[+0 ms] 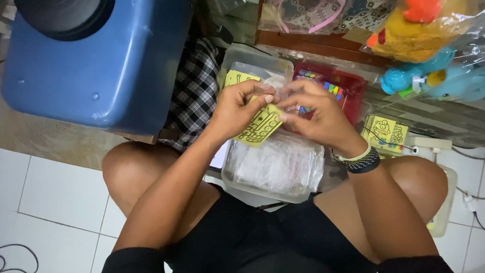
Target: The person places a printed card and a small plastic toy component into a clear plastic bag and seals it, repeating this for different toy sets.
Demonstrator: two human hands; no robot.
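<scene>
The left hand [237, 108] and the right hand [316, 119] meet over a clear plastic box [275, 167] that sits between the person's knees. Both pinch one small yellow card [260, 126] printed with a black line drawing. The left fingers are curled nearly closed on the card's upper left edge, thumb on top. The right fingertips are closed on its right edge, along with what looks like a thin clear sleeve [290, 93] — whether the card is inside it or beside it I cannot tell. The card hangs just above the box's far end, tilted, its lower corner over the box.

By its look the card is light and thin, somewhat stiff yet easy to crease, so a grip at opposite edges suits it better than one across the printed face. The clear film would be slippery and limp — likely to cling or slide between fingertips.

The box under the hands is heaped with crumpled clear bags [283, 162], soft and loose. A second clear tub [255, 65] just beyond it holds another yellow card [237, 77] near its left wall. To the right, a red tray [348, 88] carries a row of small coloured pieces. More yellow picture cards [386, 132] lie beside the right wrist, which wears a wristband [361, 159]. A blue bin [101, 65] stands at the left, and bagged soft toys [429, 45] at the upper right.
</scene>
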